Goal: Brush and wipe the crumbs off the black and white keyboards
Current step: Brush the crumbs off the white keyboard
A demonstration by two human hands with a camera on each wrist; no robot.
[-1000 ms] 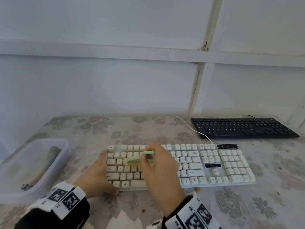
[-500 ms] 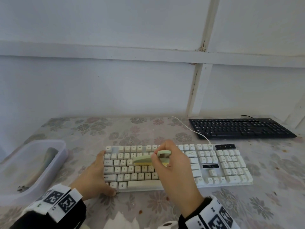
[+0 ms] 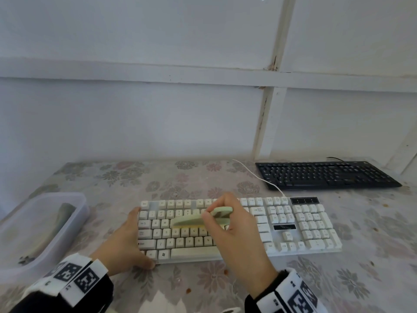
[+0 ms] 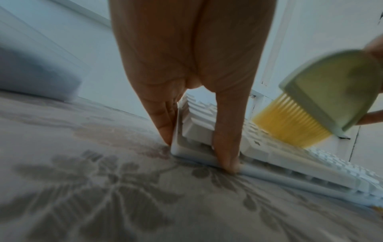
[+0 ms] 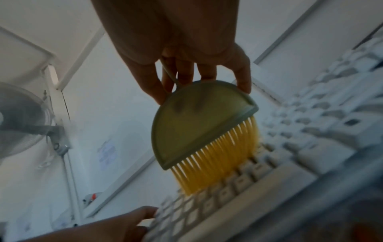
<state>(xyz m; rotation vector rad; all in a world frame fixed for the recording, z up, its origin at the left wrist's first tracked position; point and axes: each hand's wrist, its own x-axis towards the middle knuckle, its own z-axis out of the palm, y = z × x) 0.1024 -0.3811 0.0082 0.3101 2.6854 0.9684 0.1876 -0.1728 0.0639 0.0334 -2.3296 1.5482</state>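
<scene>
A white keyboard (image 3: pixel 293 224) lies on the flowered table in front of me. My left hand (image 3: pixel 128 242) holds its left end, fingers along the side edge and thumb (image 4: pixel 225 147) at the front corner of the white keyboard (image 4: pixel 207 152). My right hand (image 3: pixel 234 236) grips a pale green half-round brush (image 3: pixel 198 219) with yellow bristles (image 5: pixel 217 157), held over the middle letter rows. In the right wrist view the bristle tips touch the keys (image 5: pixel 244 178). The brush (image 4: pixel 331 91) also shows in the left wrist view. A black keyboard (image 3: pixel 325 175) lies at the back right.
A translucent plastic tub (image 3: pixel 33 229) with a rolled cloth inside stands at the table's left edge. The white cable (image 3: pixel 257 176) runs from the white keyboard toward the wall. Small brown crumbs (image 3: pixel 187 290) dot the tablecloth near me. The wall stands close behind the table.
My right hand has swept the brush to the right along the white keyboard's letter rows. The left hand has stayed at the keyboard's left end.
</scene>
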